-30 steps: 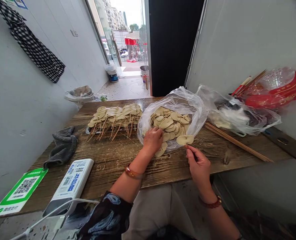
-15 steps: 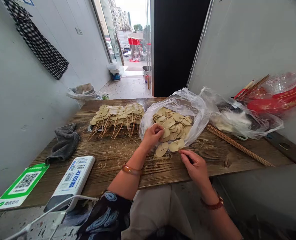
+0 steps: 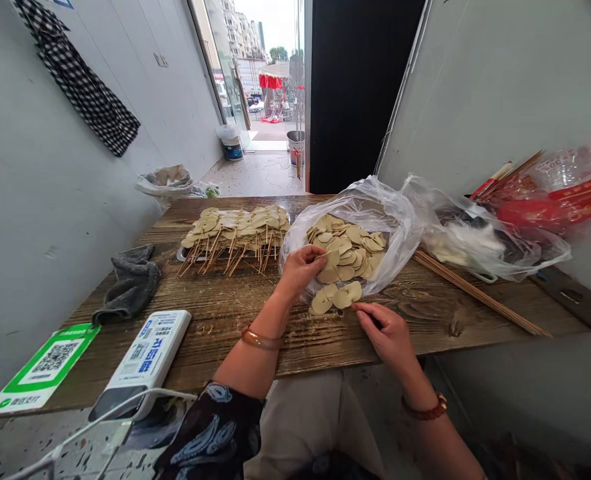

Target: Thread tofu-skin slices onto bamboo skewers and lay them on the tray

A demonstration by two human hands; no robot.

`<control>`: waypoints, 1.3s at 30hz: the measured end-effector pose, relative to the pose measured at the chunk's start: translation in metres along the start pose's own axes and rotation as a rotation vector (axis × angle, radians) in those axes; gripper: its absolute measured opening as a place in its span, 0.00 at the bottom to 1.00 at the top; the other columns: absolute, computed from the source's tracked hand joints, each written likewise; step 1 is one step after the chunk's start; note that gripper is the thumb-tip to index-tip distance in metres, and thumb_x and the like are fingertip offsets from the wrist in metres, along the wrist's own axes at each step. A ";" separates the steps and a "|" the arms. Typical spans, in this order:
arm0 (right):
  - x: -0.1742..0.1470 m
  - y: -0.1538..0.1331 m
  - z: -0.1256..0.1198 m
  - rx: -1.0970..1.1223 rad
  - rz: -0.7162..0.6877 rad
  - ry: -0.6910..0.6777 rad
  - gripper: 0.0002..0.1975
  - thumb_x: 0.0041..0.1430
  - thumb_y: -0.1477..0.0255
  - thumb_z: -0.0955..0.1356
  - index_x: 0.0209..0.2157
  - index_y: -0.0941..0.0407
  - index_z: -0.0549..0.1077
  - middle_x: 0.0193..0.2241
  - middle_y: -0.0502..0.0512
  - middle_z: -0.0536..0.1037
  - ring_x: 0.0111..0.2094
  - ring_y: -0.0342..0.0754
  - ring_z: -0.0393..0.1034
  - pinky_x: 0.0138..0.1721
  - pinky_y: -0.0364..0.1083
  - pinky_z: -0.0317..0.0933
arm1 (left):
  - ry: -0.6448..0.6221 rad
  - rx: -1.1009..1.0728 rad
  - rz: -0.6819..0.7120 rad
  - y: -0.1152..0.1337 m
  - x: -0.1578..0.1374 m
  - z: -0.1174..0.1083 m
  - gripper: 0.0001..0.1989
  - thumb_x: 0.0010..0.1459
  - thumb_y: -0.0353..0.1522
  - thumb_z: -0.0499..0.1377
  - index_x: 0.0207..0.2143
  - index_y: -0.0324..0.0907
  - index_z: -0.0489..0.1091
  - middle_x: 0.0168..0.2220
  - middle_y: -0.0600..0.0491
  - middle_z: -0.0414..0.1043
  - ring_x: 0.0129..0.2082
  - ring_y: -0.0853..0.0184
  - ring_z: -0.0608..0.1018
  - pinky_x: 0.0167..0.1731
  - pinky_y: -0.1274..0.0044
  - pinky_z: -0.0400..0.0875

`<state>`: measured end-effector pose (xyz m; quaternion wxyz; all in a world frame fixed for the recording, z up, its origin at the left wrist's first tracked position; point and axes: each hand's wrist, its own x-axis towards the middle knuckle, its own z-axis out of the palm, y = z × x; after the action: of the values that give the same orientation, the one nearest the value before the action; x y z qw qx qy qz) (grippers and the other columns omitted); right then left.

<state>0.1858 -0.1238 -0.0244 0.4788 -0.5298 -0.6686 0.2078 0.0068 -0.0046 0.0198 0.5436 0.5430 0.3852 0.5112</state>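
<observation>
Slices (image 3: 346,247) in bag (image 3: 400,230) (translucent plastic)

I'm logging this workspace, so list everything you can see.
Wooden table: one, brown, centre.
Tray: one, silvery, far left.
Skewered slices: many, pale yellow, on tray.
Plastic bags: at least two, clear, centre and right.
Loose slices: many, pale yellow, mostly in centre bag.
Bare skewers: uncounted bundle, brown, right.
Cloth: one, grey, left.
Device: one, white, near left.
Cable: one, white, near left.
QR card: one, green-white, near-left corner.
Checked fabric: one, black-white, left wall.
Buckets: two, partly white, doorway.
Packaging: count unclear, red, far right.
Panel: one, black, right of doorway.
Left hand: one, bare, pinching a slice.
Right hand: one, bare, at a skewered slice.
</observation>
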 end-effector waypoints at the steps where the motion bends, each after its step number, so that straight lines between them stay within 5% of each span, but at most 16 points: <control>1: 0.000 0.000 0.000 -0.002 0.004 0.002 0.10 0.59 0.71 0.64 0.37 0.55 0.77 0.35 0.56 0.80 0.37 0.49 0.74 0.39 0.47 0.66 | 0.000 0.012 0.009 0.000 0.000 0.000 0.11 0.42 0.32 0.65 0.29 0.36 0.71 0.23 0.56 0.68 0.22 0.77 0.66 0.22 0.83 0.58; 18: 0.001 0.002 0.004 -0.015 0.029 0.015 0.10 0.59 0.70 0.64 0.37 0.55 0.77 0.34 0.56 0.80 0.37 0.49 0.74 0.39 0.46 0.66 | -0.118 0.244 0.095 0.004 -0.005 0.008 0.08 0.45 0.32 0.61 0.29 0.37 0.72 0.23 0.56 0.67 0.23 0.75 0.65 0.23 0.82 0.58; 27: 0.000 -0.001 0.002 -0.019 0.003 0.016 0.11 0.59 0.71 0.64 0.36 0.55 0.78 0.34 0.56 0.80 0.37 0.49 0.74 0.39 0.46 0.67 | -0.011 0.050 -0.024 -0.003 -0.003 0.008 0.09 0.44 0.33 0.62 0.28 0.37 0.69 0.20 0.59 0.63 0.20 0.77 0.62 0.19 0.83 0.56; 39: -0.001 -0.004 0.000 -0.004 -0.014 0.030 0.10 0.59 0.71 0.64 0.37 0.54 0.78 0.34 0.56 0.80 0.36 0.49 0.75 0.37 0.46 0.68 | -0.078 -0.294 -0.244 0.001 -0.008 0.011 0.17 0.36 0.34 0.68 0.28 0.37 0.67 0.21 0.58 0.64 0.18 0.78 0.65 0.19 0.82 0.59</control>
<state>0.1837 -0.1263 -0.0216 0.4890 -0.5290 -0.6656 0.1948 0.0160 -0.0143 0.0209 0.6896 0.4264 0.3481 0.4707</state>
